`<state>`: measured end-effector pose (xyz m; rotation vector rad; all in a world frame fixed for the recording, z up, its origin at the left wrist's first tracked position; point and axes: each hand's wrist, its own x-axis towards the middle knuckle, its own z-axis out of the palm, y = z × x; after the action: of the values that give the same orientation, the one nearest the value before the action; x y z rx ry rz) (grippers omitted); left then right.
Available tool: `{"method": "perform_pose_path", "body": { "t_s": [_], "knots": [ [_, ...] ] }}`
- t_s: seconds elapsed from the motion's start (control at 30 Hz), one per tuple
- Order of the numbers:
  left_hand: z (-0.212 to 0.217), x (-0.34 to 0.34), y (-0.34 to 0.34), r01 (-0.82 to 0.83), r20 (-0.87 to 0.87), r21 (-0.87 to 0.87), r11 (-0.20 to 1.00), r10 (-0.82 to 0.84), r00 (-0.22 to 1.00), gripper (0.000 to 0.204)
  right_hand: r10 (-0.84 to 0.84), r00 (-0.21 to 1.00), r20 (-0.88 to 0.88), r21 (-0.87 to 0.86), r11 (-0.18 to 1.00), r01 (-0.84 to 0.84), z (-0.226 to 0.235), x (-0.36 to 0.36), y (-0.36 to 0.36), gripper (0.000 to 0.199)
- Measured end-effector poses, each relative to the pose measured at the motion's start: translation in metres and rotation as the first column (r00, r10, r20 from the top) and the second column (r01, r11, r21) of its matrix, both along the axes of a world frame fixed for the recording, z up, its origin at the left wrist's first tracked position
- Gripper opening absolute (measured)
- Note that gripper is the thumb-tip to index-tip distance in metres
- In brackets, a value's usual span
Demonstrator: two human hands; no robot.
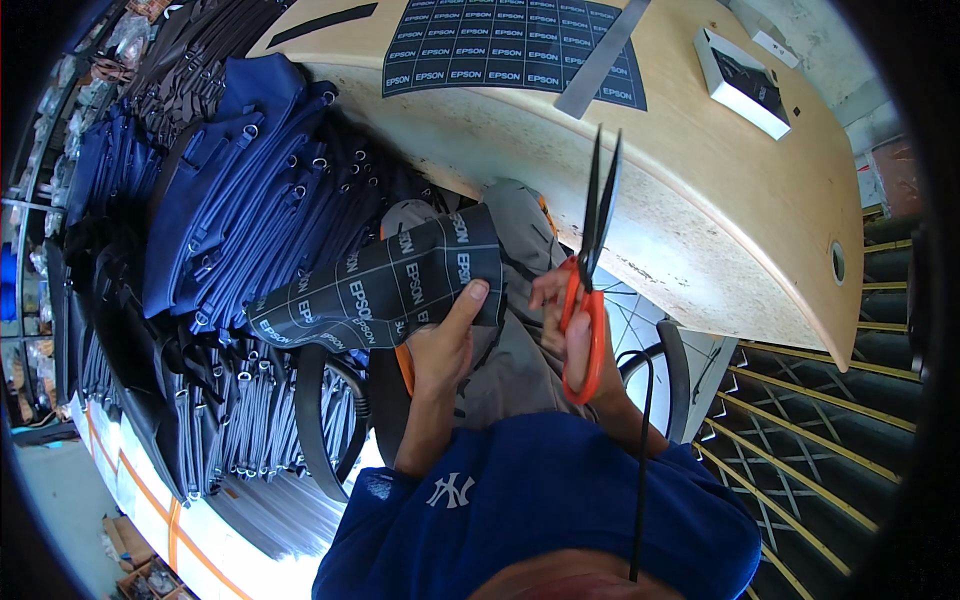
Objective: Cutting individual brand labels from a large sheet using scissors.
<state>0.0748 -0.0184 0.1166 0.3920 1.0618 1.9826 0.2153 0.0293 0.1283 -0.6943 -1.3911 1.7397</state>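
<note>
Over my lap, my left hand [446,345] grips a dark sheet [375,285] printed with pale grid lines and repeated lettering. Its thumb lies on top, and the sheet droops and curls off to the left. My right hand [565,325] has its fingers in the loops of orange-handled scissors [590,290]. The long dark blades point up toward the table, slightly parted, and stand to the right of the sheet without touching it. A larger sheet [470,60] of the same pattern lies on the table, with a grey strip [602,60] across its right side.
The pale wooden table [720,210] curves around in front of me. On it are a white box [742,85] and a black strip [322,25]. Stacked blue bags [225,200] with metal rings fill the left. Chair armrests [325,410] flank me; a yellow-edged folding gate [800,450] stands at right.
</note>
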Motion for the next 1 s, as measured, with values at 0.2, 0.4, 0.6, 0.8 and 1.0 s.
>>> {"method": "perform_pose_path", "body": {
  "t_s": [0.2, 0.4, 0.6, 0.8, 1.0],
  "knots": [
    [-0.021, -0.009, -0.028, 0.231, -0.209, 0.036, 0.972, -0.219, 0.953, 0.046, -0.167, 0.975, 0.146, -0.05, 0.983, 0.176, 0.007, -0.015, 0.027, 0.027],
    [-0.023, -0.011, -0.04, 0.35, -0.386, -0.073, 0.934, -0.35, 0.854, 0.042, -0.038, 0.992, 0.122, -0.32, 0.944, 0.075, 0.006, -0.028, 0.029, 0.027],
    [-0.071, -0.034, -0.083, 0.462, -0.229, -0.427, 0.777, -0.587, 0.776, 0.054, -0.122, 0.993, -0.004, -0.141, 0.983, 0.12, -0.011, -0.028, 0.036, 0.028],
    [-0.057, -0.084, -0.099, 0.028, 0.085, 0.243, 0.97, -0.05, 0.995, 0.098, 0.032, 0.98, 0.197, 0.004, 0.999, -0.034, 0.024, -0.017, 0.036, 0.021],
    [-0.004, -0.118, -0.087, -0.153, -0.65, -0.068, 0.986, 0.072, 0.757, 0.083, 0.093, 0.957, 0.274, 0.113, 0.985, -0.129, 0.018, -0.013, 0.033, 0.018]
  ]
}}
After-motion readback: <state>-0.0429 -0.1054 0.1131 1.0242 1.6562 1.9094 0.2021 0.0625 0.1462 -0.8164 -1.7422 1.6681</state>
